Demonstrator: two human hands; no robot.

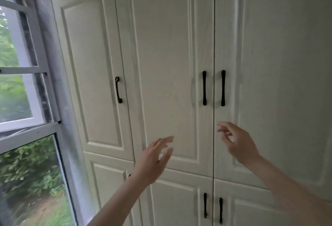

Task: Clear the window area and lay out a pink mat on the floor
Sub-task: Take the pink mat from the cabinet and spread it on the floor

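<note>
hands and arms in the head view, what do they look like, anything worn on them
Both arms are bare as far as the frame shows, with no sleeves in view. The left hand and right hand wear no gloves, and no rings or watch can be made out. The fingers are motion-blurred, so fine details cannot be told.

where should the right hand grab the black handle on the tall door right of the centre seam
Probably mid-bar: the right hand rises from below the black handle and curls fingers in from the right. The upright bar stands off the closed door.
</note>
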